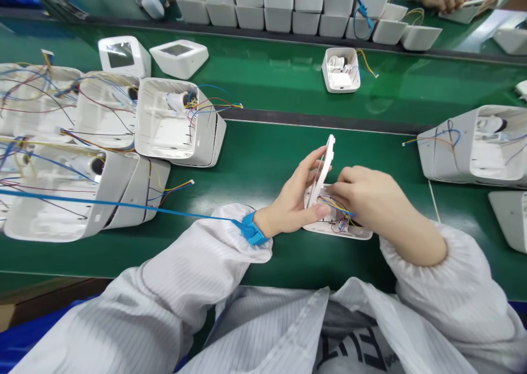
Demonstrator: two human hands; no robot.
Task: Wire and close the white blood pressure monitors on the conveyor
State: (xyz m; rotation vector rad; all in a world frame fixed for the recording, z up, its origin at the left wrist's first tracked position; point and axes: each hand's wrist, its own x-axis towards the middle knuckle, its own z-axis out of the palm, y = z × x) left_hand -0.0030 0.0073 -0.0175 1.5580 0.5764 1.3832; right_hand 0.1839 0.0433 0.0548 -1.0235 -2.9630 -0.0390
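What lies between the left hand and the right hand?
In the head view, the tilted white panel held by the left hand, then coloured wires near the right hand.

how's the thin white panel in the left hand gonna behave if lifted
Probably stiff: the white panel shows no bend in the left hand. It looks thin, so likely light. Wires lie close by and might snag it.

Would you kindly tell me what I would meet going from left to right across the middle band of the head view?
Left boxes, blue wristband, left hand, white panel, right hand, right boxes.
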